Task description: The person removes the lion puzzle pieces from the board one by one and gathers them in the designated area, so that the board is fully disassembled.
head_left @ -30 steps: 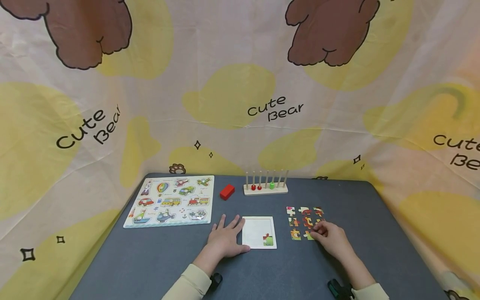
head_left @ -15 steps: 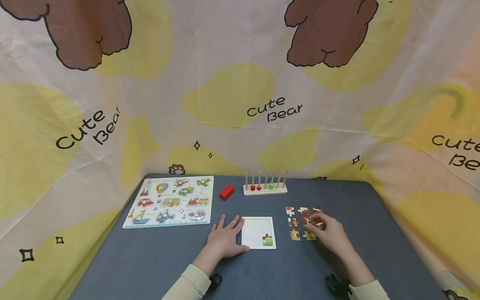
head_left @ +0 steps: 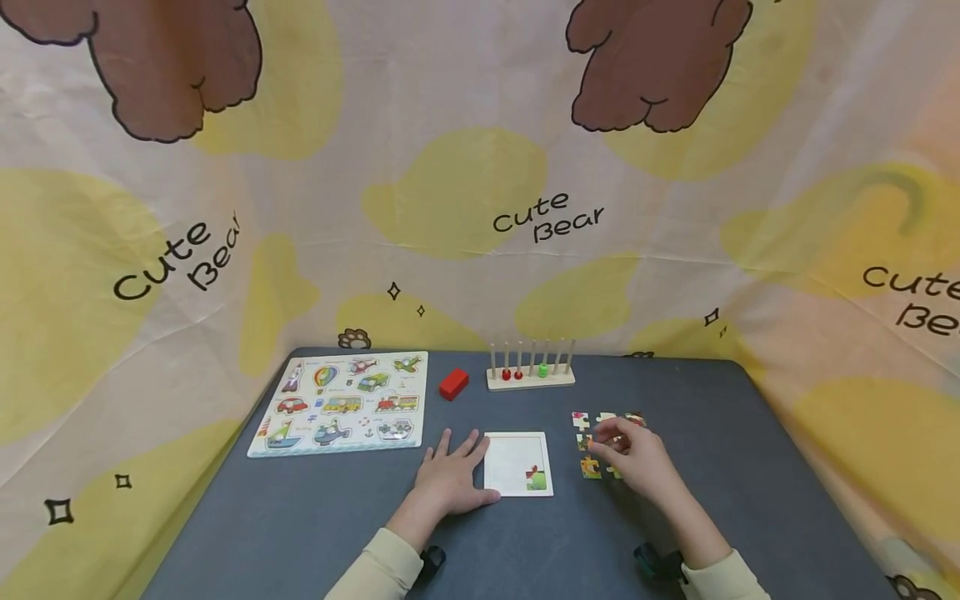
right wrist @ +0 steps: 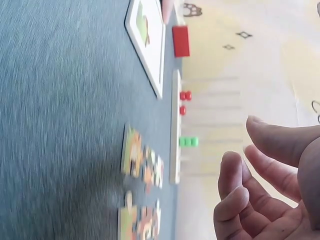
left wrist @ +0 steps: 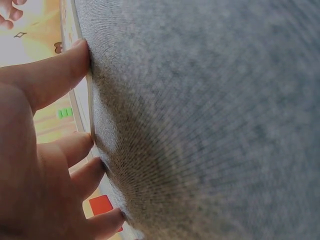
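Note:
A small white puzzle tray point(head_left: 510, 454) lies in the middle of the table, with one red and green puzzle piece point(head_left: 536, 478) in its near right corner. My left hand point(head_left: 446, 483) rests at the tray's left side, fingers spread and thumb at its near corner; in the left wrist view fingertips touch the tray edge. Over the rows of loose puzzle pieces point(head_left: 591, 468) on the right hovers my right hand point(head_left: 637, 454), hiding several of them. The right wrist view shows its fingers point(right wrist: 231, 170) loosely bent, apart from the thumb, with nothing between them.
A white picture board of vehicles point(head_left: 341, 404) lies at the back left. Beside it are a red block point(head_left: 453, 384) and a wooden peg stand point(head_left: 531, 379) with red and green beads. A printed cloth point(head_left: 450, 192) hangs behind the table.
My right hand has moved left over the loose pieces, from the right column toward the left one. The left hand and the tray have stayed in place.

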`<state>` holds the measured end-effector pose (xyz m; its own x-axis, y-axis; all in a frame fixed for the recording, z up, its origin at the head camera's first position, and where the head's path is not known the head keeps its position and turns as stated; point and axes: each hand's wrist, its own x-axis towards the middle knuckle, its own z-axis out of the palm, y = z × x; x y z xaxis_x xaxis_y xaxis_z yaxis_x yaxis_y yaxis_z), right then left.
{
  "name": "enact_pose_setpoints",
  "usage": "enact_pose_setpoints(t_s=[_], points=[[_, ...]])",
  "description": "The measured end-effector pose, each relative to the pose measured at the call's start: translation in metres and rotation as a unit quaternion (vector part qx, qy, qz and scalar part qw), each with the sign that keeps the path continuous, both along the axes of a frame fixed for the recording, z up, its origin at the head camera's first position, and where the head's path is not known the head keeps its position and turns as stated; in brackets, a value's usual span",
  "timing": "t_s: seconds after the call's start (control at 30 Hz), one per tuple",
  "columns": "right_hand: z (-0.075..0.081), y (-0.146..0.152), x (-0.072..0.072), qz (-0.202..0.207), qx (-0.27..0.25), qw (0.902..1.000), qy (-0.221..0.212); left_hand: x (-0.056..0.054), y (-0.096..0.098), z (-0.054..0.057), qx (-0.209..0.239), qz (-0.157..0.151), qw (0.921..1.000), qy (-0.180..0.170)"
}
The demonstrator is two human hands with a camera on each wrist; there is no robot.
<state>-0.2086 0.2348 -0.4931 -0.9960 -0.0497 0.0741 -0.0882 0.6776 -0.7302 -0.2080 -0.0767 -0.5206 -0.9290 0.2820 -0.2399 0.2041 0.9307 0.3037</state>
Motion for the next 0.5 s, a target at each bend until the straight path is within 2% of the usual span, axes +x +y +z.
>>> enact_pose_setpoints(t_s=[0.5], points=[[-0.006,-0.046,0.005,0.047,-0.028,0.9983,-0.019,0.000,0.002,0.000,-0.003,0.005,1.0000,-0.008]])
